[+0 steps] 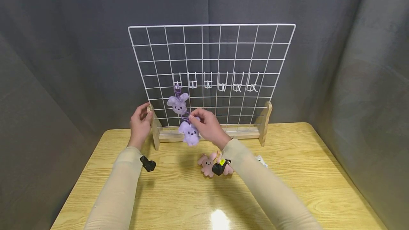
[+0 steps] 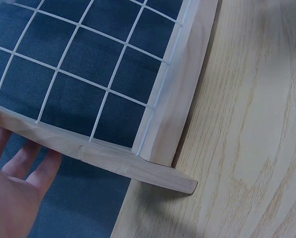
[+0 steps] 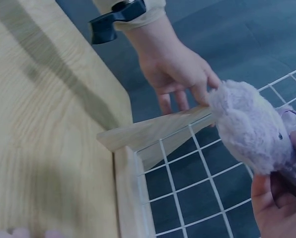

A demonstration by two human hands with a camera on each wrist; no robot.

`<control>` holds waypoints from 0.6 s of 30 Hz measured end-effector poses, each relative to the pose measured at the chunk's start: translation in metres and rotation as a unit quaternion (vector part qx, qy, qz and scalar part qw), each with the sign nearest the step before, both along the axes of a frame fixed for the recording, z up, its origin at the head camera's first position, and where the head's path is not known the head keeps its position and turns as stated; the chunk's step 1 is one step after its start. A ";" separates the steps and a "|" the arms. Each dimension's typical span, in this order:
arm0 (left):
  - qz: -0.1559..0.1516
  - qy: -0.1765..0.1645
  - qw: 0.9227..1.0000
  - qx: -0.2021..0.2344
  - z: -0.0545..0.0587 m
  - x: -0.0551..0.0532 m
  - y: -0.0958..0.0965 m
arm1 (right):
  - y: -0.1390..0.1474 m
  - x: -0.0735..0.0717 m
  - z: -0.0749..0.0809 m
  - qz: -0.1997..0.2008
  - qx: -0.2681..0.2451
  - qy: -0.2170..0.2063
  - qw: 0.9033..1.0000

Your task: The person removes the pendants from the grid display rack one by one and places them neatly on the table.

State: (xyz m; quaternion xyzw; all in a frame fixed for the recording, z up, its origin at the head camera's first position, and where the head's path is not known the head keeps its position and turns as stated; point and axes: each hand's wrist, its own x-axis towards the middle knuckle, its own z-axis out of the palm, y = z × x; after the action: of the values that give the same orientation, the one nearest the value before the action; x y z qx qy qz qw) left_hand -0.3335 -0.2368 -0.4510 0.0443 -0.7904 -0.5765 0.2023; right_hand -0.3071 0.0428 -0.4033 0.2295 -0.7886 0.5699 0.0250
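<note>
My right hand [image 1: 211,127] pinches a lilac plush keychain [image 1: 190,136] near its top ring, in front of the white wire grid [image 1: 211,26]. In the right wrist view this fluffy plush [image 3: 250,126] sits at my fingertips. Just above it another lilac plush keychain [image 1: 178,105] hangs by a purple clasp from the leftmost hook [image 1: 177,80]. My left hand [image 1: 140,123] grips the top of the grid's left wooden foot [image 1: 155,127]. The left wrist view shows its fingers against the outer side of that wooden piece [image 2: 103,161].
Several more white hooks [image 1: 222,82] line the same grid row to the right. Pink plush keychains [image 1: 207,165] lie on the wooden table [image 1: 172,194] under my right forearm. A white plush [image 1: 262,160] is partly hidden behind that sleeve. Grey curtains [image 1: 80,45] surround the table.
</note>
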 end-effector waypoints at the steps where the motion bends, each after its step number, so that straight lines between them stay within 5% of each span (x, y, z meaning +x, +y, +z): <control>1: 0.000 0.001 1.000 0.001 0.000 0.000 0.000 | -0.001 0.001 -0.002 0.001 0.003 -0.002 1.000; 18: 0.001 -0.001 1.000 0.006 0.001 0.000 0.000 | -0.007 0.011 -0.044 0.036 0.049 -0.032 0.998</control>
State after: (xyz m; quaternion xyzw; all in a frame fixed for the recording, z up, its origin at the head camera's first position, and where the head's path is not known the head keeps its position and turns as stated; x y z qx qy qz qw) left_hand -0.3330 -0.2363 -0.4504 0.0464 -0.7869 -0.5812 0.2018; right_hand -0.2964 0.0357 -0.4472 0.2409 -0.8073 0.5378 -0.0320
